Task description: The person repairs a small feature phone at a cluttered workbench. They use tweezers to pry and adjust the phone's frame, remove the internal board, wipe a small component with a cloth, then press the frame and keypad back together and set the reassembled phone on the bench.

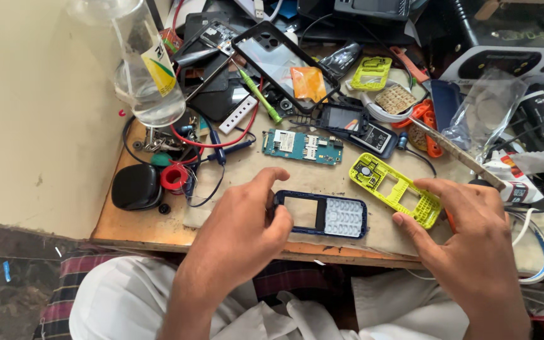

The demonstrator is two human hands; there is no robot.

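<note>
Cluttered wooden workbench (146, 230) carries phone parts. Near its front edge lies a dark blue phone front cover (321, 215) with a pale keypad and an empty screen window. Left hand (240, 230) pinches its left end, fingers curled. Right of this cover, the right hand (467, 242) grips a yellow-green inner frame (395, 187) with loosely bent fingers.
</note>
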